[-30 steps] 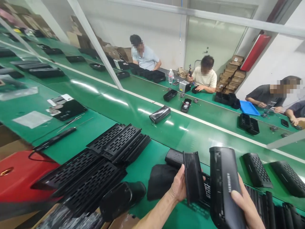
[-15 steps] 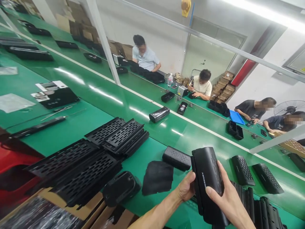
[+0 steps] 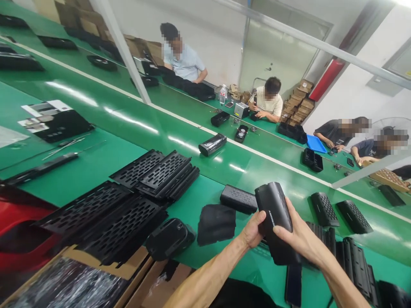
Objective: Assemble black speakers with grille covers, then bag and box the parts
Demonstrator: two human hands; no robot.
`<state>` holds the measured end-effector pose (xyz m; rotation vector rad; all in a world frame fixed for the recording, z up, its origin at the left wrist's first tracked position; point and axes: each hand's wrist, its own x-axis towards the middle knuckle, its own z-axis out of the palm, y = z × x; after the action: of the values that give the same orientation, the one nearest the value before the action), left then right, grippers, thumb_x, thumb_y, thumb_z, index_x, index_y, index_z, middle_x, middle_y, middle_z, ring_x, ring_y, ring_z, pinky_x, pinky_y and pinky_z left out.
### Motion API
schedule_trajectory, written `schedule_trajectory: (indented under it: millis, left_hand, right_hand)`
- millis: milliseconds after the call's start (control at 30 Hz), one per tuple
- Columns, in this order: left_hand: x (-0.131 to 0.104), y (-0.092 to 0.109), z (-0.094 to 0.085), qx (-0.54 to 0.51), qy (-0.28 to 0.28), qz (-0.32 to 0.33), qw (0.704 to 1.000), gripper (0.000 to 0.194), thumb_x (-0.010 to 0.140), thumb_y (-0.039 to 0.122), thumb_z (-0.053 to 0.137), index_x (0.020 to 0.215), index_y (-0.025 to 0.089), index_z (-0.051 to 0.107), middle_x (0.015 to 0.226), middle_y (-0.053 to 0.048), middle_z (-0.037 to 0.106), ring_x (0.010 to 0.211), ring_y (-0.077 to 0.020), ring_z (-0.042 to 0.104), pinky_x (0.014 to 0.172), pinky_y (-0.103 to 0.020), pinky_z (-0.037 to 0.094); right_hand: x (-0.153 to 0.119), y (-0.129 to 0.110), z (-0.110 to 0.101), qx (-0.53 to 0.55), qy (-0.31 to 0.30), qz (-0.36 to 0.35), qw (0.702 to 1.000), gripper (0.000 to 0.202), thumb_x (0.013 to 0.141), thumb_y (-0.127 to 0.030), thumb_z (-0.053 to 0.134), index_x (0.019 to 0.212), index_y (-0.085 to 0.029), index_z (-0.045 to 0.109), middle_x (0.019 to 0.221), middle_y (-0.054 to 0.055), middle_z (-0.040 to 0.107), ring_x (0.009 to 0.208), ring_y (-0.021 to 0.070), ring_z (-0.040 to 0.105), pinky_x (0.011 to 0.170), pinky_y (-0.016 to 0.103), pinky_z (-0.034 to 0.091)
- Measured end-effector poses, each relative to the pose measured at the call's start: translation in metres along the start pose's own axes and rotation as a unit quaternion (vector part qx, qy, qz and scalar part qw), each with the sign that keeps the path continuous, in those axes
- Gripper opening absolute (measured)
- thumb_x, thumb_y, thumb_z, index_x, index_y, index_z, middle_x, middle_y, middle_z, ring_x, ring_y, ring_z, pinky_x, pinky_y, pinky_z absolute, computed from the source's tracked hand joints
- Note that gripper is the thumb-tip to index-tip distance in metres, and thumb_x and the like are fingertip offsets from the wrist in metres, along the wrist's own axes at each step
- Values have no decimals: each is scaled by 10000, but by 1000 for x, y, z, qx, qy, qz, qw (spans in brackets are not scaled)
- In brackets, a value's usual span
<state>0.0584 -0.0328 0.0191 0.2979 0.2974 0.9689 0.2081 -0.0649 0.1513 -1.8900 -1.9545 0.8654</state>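
A black speaker housing (image 3: 276, 226) with white lettering is held up between my two hands, tilted above the green bench. My left hand (image 3: 255, 231) grips its left side, with the thumb on the front. On the right side, my right hand (image 3: 293, 231) is wrapped round it, thumb across the face near the lettering. Behind it lies another perforated black housing (image 3: 239, 199). A flat dark cloth-like sheet (image 3: 216, 224) is spread left of my hands, beside a rounded black case (image 3: 170, 238). A dark phone-like slab (image 3: 293, 284) lies under the held housing.
Perforated black panels (image 3: 122, 226) are stacked to the left, over an open carton (image 3: 135, 256). Two housings (image 3: 324, 209) rest on the conveyor (image 3: 180, 124) at right. More black panels (image 3: 356, 265) stand at lower right. Several co-workers (image 3: 266, 100) sit across the line.
The housing in my hands has turned slightly, its lettering now facing more to the left, and sits a little higher in view. My viewpoint has shifted; both hands keep their hold.
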Motion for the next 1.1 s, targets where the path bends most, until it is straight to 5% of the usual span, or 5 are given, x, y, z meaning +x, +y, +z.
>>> schedule_trajectory:
  millis: [400,600,733,967,1100]
  left_hand:
    - [-5,34,13,111,80,86,987,792,674,586,896,1331,237,626,1163,-88,762,1175,-331,682,1030,-472,532]
    - [1,121,9,469,-42,118,874,1234,518,550,977,1569,297,383,1631,-109,418,1498,-380,368,1235,-488,312]
    - [4,149,20,591,-139,16,794,1118,595,583,919,1552,300,415,1594,-98,449,1362,-399,505,1169,-494,382]
    - [-2,124,12,578,-59,54,812,929,612,585,875,1422,272,547,1392,-88,599,1207,-357,583,1084,-460,445]
    - [-13,97,-6,440,14,85,894,914,599,524,891,1428,314,569,1410,-61,616,1236,-340,594,1134,-467,421]
  right_hand:
    - [-38,22,94,190,356,22,915,880,773,-486,801,1495,-268,346,1552,152,390,1432,401,430,1163,612,384]
    - [-56,39,65,290,251,51,922,868,695,-527,843,1426,-268,453,1428,138,544,1182,338,629,913,442,586]
    - [-63,46,64,329,207,57,920,866,682,-566,838,1399,-254,466,1429,145,553,1164,333,635,872,402,589]
    - [-58,65,56,349,147,54,924,832,700,-610,830,1376,-252,501,1340,132,617,1142,329,644,921,411,561]
    - [-54,72,65,455,166,15,874,1081,720,-718,791,1582,-342,258,1602,173,405,1306,353,581,1002,480,526]
